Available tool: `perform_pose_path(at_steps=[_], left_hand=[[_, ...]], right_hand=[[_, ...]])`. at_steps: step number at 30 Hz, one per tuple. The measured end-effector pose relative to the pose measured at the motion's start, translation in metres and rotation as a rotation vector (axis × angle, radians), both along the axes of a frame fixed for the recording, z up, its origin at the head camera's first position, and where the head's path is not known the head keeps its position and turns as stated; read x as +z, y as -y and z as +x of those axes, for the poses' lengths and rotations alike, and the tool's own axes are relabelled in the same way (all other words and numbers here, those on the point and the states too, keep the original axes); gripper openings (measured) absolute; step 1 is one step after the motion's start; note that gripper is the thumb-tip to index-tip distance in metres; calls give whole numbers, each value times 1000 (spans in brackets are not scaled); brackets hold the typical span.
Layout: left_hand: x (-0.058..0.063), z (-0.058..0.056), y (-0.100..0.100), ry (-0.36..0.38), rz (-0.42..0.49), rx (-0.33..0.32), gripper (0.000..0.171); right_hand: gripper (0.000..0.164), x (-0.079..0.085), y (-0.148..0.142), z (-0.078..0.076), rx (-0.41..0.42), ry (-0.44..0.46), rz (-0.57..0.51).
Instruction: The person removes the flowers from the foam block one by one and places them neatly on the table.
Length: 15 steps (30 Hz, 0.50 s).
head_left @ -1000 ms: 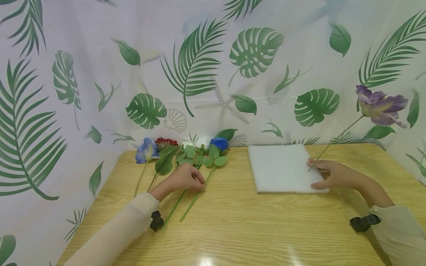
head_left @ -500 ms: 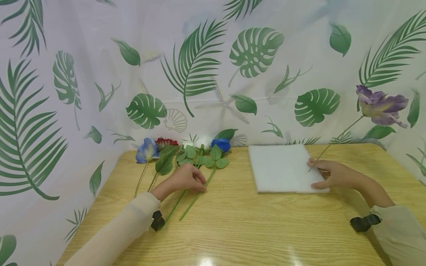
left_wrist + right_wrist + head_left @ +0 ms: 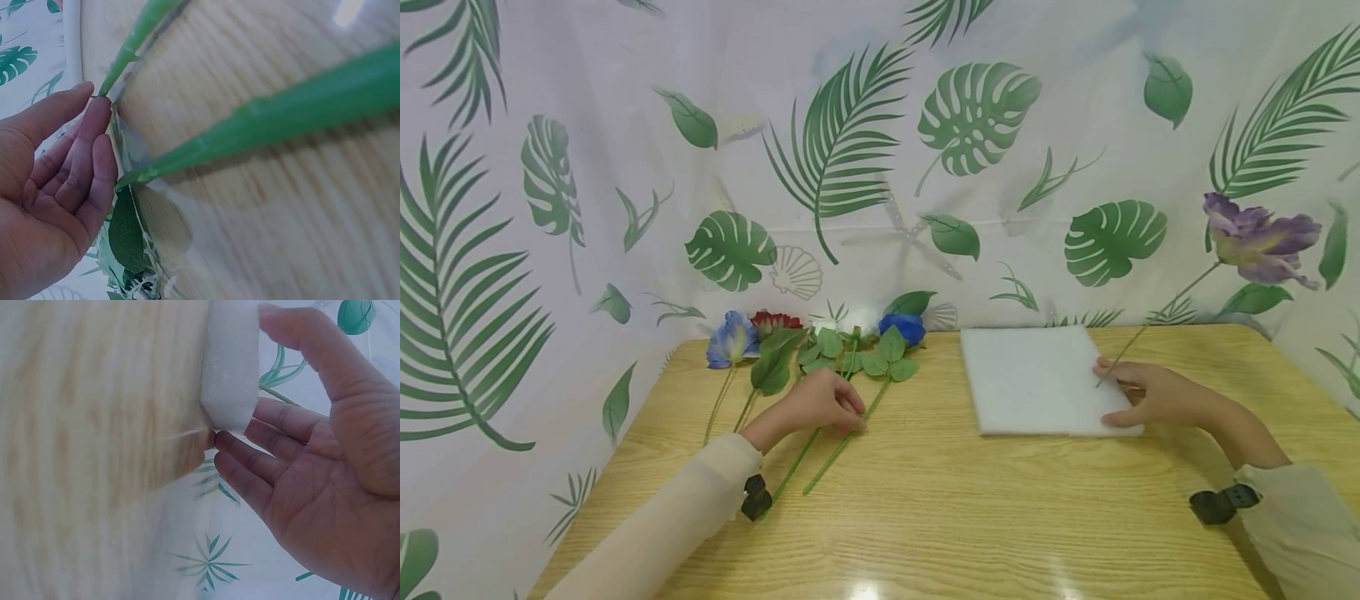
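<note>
My left hand (image 3: 820,402) pinches the green stem of a blue rose (image 3: 904,329) between thumb and forefinger, low over the table. In the left wrist view that stem (image 3: 132,47) runs up from the fingertips; a second green stem (image 3: 250,122) passes close to the other fingers. My right hand (image 3: 1157,396) holds the right side of a white foam block (image 3: 1037,383), thumb and fingers spread around its near corner. A purple flower (image 3: 1262,237) leans to the right above this hand, the foot of its stem at the foam. The right wrist view shows fingertips at the foam's edge (image 3: 231,369).
Left of the blue rose lie a white flower (image 3: 850,320), a red flower (image 3: 775,320) and a light blue flower (image 3: 730,340), blooms towards the back. A leaf-patterned curtain (image 3: 880,167) hangs behind the wooden table (image 3: 970,517).
The blue rose's bloom and leaves have shifted slightly to the right as its stem turned in my left hand. My right hand, the foam block and the purple flower have stayed put.
</note>
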<state>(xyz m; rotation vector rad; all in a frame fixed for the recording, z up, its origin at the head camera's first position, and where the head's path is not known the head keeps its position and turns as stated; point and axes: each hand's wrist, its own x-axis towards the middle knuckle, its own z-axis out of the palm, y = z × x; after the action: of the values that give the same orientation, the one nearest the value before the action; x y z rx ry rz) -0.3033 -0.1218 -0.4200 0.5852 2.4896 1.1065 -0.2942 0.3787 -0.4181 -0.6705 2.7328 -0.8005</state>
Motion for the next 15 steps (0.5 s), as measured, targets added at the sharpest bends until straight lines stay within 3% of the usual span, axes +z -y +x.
perform_pose_path(at_steps=[15], left_hand=[[0,-3,2,54,58,-7,16]], right_hand=[[80,-2,-2,-1,-3,-17,6]])
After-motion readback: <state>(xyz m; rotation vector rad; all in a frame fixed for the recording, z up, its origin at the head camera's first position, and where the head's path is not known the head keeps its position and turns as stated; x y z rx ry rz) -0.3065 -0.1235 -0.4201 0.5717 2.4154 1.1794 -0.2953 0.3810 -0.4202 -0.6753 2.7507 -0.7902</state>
